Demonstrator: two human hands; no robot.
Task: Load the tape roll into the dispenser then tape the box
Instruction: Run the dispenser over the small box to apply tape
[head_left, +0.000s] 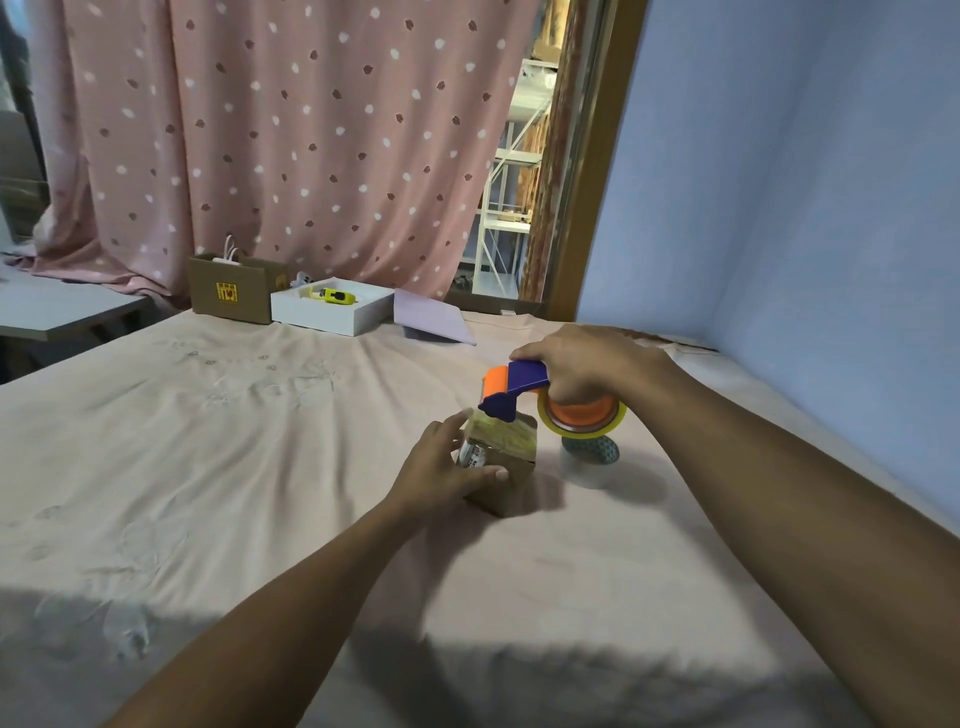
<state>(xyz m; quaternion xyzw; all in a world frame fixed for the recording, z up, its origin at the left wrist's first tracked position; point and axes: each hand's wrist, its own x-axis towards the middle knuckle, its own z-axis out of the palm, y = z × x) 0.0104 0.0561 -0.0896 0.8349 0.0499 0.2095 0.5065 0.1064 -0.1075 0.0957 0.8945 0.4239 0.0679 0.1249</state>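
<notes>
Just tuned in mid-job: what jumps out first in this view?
The purple-and-orange tape dispenser, its tape roll loaded, is gripped in the right hand with its front end on the small cardboard box at the centre of the pink sheet. The left hand steadies that box. Behind hangs a pink dotted curtain.

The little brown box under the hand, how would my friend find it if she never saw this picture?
Start at the big pink sheet covering the bed, then follow the left hand to its fingertips. It rests on the little brown box, right under the purple and orange tape dispenser. Shiny tape already crosses its top, unlike the bigger open cardboard box far back by the curtain.
</notes>
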